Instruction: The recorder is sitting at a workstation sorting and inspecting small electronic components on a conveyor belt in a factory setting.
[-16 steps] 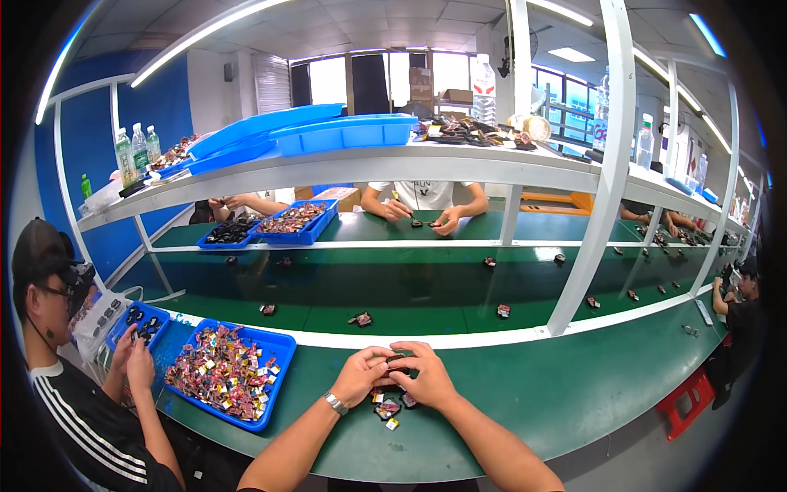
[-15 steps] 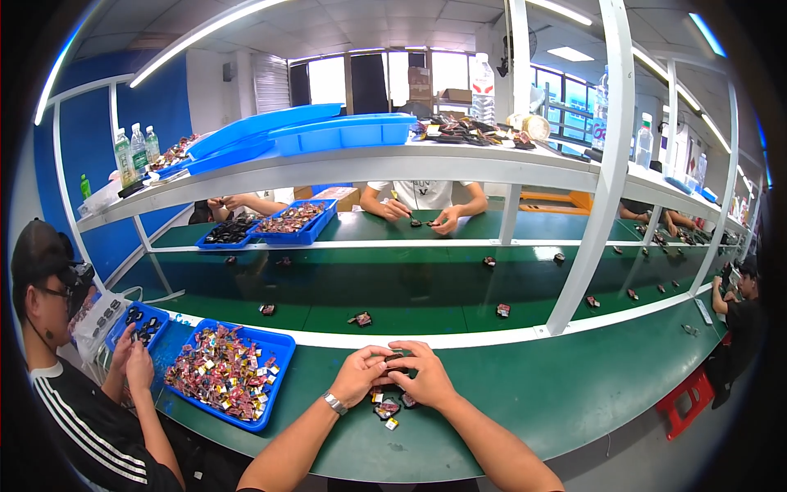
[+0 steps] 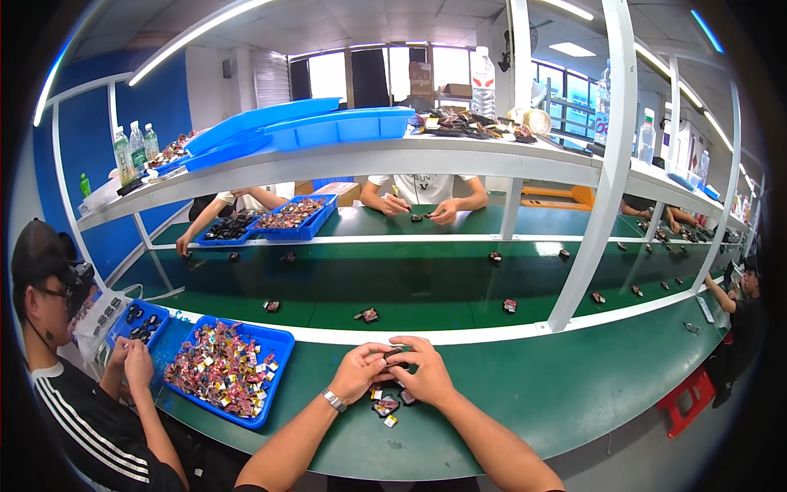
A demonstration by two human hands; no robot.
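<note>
Between the fingertips of both hands sits a small dark piece (image 3: 396,356), mostly covered, so its exact kind does not show. My left hand (image 3: 358,375) pinches it from the left, a metal-banded watch (image 3: 334,400) on the wrist. From the right, my right hand (image 3: 425,375) grips it with thumb and curled fingers. Just below the hands, on the green tabletop (image 3: 508,385), lies a little cluster of small black-and-red electronic pieces (image 3: 384,405) with white and yellow parts; the hands partly hide it.
Left of my arm stands a blue tray (image 3: 284,361) heaped with similar pieces. A co-worker (image 3: 82,410) sits beside it, near a smaller tray of black parts (image 3: 146,321). Beyond a white rail (image 3: 459,336), a green belt (image 3: 426,287) carries scattered pieces. A white post (image 3: 592,230) rises ahead right.
Pieces on the belt have shifted slightly right. Across the belt at left, a co-worker's arm has reached down to it. My hands stay nearly in place around the dark piece.
</note>
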